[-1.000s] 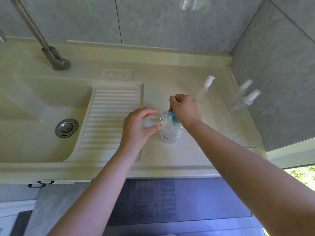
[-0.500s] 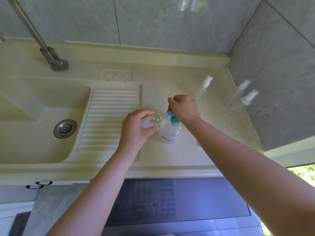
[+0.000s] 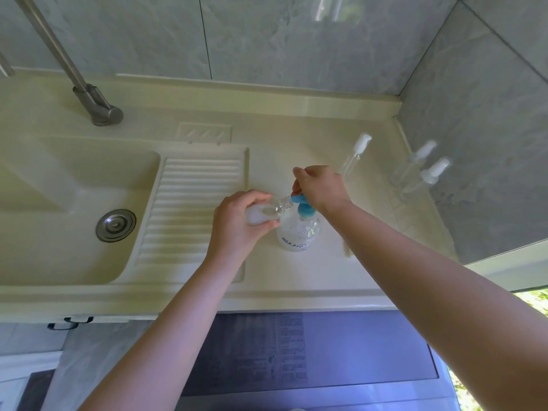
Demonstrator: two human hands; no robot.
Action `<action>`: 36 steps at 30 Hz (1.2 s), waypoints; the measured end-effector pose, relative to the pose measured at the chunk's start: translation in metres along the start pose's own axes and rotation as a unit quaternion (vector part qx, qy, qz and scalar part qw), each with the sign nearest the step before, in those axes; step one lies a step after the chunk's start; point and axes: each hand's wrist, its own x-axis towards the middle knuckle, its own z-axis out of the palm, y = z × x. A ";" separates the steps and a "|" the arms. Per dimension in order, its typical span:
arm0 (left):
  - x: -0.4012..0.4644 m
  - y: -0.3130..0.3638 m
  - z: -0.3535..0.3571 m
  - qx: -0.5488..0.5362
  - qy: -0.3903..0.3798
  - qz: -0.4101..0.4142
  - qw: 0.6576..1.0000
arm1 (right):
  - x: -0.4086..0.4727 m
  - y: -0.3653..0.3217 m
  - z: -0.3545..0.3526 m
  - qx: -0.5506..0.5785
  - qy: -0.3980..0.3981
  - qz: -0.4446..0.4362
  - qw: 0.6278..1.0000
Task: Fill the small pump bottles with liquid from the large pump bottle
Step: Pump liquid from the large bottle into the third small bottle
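Note:
The large clear pump bottle [image 3: 298, 234] with a blue pump head [image 3: 301, 203] stands on the cream counter [image 3: 296, 277]. My right hand [image 3: 318, 188] is curled over the pump head from above. My left hand [image 3: 240, 223] grips a small clear bottle [image 3: 267, 210] tilted on its side, its open threaded neck right at the blue spout. A small bottle with a white pump [image 3: 355, 155] stands behind my right hand. Another small pump bottle [image 3: 427, 175] stands by the right wall.
A sink basin with a metal drain [image 3: 115, 225] lies to the left, a ribbed drainboard [image 3: 189, 209] beside it. A metal tap [image 3: 98, 105] rises at the back left. Grey tiled walls close the back and right. The right wall mirrors the bottle.
Both hands and bottles have kept nearly the same pose; the view has shifted only slightly.

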 end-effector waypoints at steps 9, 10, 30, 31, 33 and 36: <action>0.000 0.000 0.000 -0.003 -0.004 -0.008 1.000 | 0.000 0.006 0.007 -0.010 0.032 -0.008 0.999; 0.000 0.000 0.001 -0.004 -0.005 -0.010 1.000 | 0.000 0.007 0.008 -0.012 0.038 -0.011 0.999; -0.002 0.002 0.002 -0.005 -0.010 -0.006 1.000 | -0.004 0.008 0.007 -0.002 0.046 -0.011 0.999; -0.002 0.002 0.003 -0.004 -0.009 -0.007 1.000 | -0.005 0.008 0.008 -0.003 0.050 -0.011 0.999; -0.002 0.002 0.002 0.000 -0.008 -0.007 1.000 | -0.006 0.008 0.007 0.004 0.051 -0.006 0.999; -0.003 0.002 0.001 0.003 -0.007 -0.007 1.000 | -0.007 0.006 0.004 0.034 0.045 0.017 0.998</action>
